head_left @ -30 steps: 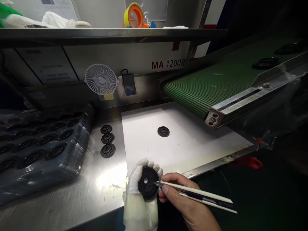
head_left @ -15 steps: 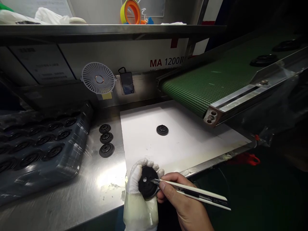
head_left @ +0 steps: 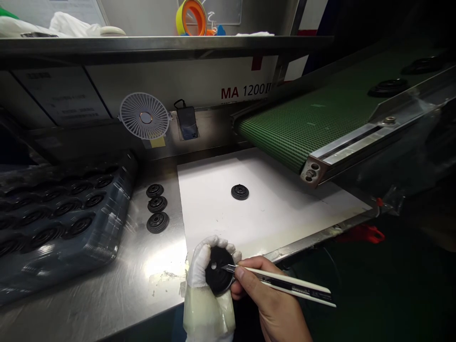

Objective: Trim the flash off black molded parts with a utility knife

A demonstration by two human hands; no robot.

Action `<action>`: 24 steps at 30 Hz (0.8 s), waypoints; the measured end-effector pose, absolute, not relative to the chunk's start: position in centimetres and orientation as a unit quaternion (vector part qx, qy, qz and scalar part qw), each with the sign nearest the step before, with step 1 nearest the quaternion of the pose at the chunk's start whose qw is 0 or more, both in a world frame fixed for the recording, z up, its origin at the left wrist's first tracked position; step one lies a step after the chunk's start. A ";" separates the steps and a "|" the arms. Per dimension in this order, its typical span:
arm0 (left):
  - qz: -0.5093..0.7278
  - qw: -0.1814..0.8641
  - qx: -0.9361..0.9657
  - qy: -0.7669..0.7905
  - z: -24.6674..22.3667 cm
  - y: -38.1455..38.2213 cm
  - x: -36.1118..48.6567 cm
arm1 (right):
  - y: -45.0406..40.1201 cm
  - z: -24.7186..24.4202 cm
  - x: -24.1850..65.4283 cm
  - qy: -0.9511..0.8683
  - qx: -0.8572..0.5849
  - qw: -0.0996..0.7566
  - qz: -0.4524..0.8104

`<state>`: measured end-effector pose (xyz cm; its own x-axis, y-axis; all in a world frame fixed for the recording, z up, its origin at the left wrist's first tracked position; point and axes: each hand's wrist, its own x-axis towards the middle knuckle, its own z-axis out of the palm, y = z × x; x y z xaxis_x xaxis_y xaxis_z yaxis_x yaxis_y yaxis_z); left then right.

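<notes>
A white glove covers my left hand (head_left: 200, 273), whose fingers are curled round a black round disc (head_left: 218, 280) with a small hole near its middle. My bare right hand (head_left: 261, 289) grips a white-and-black utility knife (head_left: 292, 285). The knife's blade lies over the face of the disc, just right of the hole; whether it touches cannot be made out. Beyond my hands, a similar black ridged disc (head_left: 240, 192) rests on a white sheet (head_left: 210, 209). Three more such discs (head_left: 157, 222) stand in a column on the metal table to the left.
At the left are stacked clear plastic trays (head_left: 103, 237) holding black discs. A green conveyor belt (head_left: 292, 128) slopes down from the right, carrying more black parts (head_left: 387, 87). A small fan (head_left: 145, 116) hangs below a metal shelf (head_left: 160, 45) with a tape roll (head_left: 191, 18).
The knife and my right hand have shifted very slightly left, the handle's rear end most. My left hand still holds the disc in much the same place.
</notes>
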<state>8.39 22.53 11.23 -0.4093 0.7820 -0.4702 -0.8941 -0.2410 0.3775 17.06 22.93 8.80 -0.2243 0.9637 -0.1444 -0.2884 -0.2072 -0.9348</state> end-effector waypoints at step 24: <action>0.782 0.517 -0.137 0.320 11.6 23.0 7.9 | 23.3 8.9 16.5 -0.431 -0.406 0.457 0.664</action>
